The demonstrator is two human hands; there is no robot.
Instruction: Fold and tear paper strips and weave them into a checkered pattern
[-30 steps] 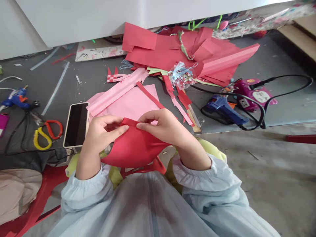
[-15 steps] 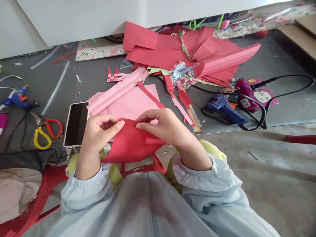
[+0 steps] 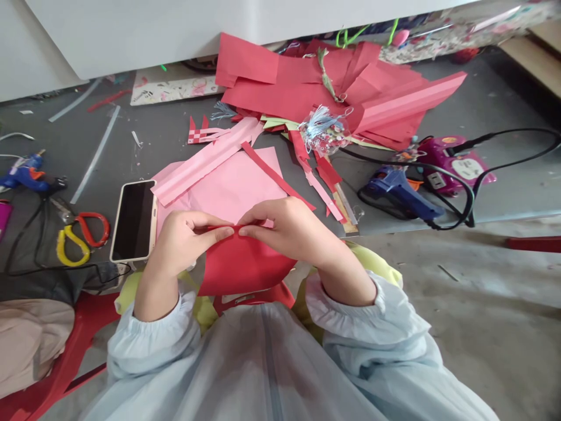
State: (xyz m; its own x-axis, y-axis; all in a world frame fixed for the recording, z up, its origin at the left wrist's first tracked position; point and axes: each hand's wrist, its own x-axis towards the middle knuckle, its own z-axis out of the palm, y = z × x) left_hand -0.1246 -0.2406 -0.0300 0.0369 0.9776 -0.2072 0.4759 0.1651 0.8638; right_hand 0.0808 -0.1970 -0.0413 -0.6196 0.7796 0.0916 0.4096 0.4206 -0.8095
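Note:
A sheet of red paper (image 3: 248,266) hangs from both hands over my lap, at the table's front edge. My left hand (image 3: 186,237) pinches its top edge between thumb and forefinger. Close beside it, my right hand (image 3: 280,228) pinches the same edge, the two thumb tips nearly touching. The fold along that edge is mostly covered by my fingers. Behind the hands, pink paper (image 3: 236,181) lies on the table with a narrow red paper strip (image 3: 276,175) across it. A pleated pink strip (image 3: 208,158) rests over its left side.
Left of the hands are a phone (image 3: 134,222), scissors (image 3: 70,234) with red and yellow handles, and a blue glue gun (image 3: 28,175). Red paper sheets (image 3: 284,99) are piled at the back. Another glue gun (image 3: 398,190) and a purple power socket (image 3: 456,166) with a looping cable lie right.
My hands have come closer together along the top edge of the red paper and dipped slightly. The sheet now hangs more squarely, its lower left corner shifted right.

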